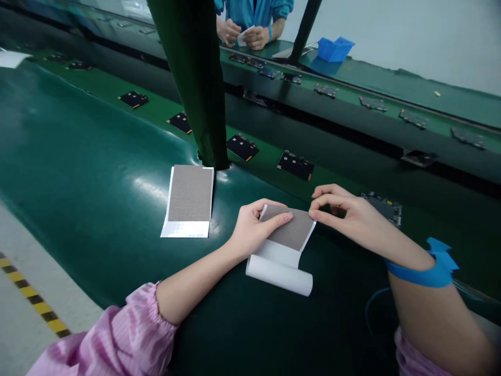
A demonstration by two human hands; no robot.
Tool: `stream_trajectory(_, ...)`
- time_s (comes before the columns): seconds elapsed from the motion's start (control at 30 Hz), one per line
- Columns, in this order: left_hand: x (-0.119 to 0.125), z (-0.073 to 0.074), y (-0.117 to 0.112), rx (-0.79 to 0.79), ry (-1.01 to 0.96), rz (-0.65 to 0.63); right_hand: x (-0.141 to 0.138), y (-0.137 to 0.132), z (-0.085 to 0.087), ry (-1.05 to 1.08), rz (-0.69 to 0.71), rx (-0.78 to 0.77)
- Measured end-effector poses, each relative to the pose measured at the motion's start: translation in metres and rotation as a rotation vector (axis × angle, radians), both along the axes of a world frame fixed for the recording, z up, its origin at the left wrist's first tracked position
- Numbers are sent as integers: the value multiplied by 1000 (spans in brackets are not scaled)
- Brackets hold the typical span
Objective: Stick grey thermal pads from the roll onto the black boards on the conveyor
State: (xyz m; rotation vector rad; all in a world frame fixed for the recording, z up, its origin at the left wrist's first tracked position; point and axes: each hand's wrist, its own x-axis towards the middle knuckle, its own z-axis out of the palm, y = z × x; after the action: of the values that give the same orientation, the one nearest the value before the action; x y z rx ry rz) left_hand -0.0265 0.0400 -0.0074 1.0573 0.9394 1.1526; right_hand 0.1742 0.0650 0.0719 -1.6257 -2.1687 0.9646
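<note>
— So, what are the hands on?

— A grey rectangular sheet on white backing paper (289, 232). It lies on the glossy dark green mat (78, 156), just in front of the person, and the near end of the backing curls into a roll.

— How is it gripped?

— The left hand (252, 230) is clamped on its left side, forefinger flat across the grey face and thumb at the far edge. The right hand (348, 216) has thumb and forefinger pinched together on the upper right corner. A blue wrist strap (420, 271) circles that forearm.

— Anything beside it?

— A second grey sheet with a white border (190, 193) lies flat to the left, well apart, at the foot of a dark green upright post (195, 78). Beyond it, black circuit boards (242, 147) sit in a row on the green belt (156, 112). Across the line, a co-worker's hands (242, 34) hold something white, near a blue plastic bin (334, 48).
</note>
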Motion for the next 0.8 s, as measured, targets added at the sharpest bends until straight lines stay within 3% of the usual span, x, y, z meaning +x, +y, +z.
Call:
stream_trajectory(0.13,0,1,1,-8,-7,-3,-2,-3,3,-3,6,-2)
stream_trajectory(0.23,0,0,1,-34,-17,9,1,6,4,-20,-36,81)
stream_trajectory(0.37,1,-1,1,-50,-38,-28,16,50,-4,-138,-161,175)
stream_trajectory(0.47,1,-2,1,-47,-37,-43,30,91,-16,-277,-185,128)
stream_trajectory(0.57,1,-2,0,-59,-49,-42,41,114,-24,-341,-175,58)
stream_trajectory(0.8,0,-2,0,-54,-40,-56,60,111,-24,-424,-185,-8)
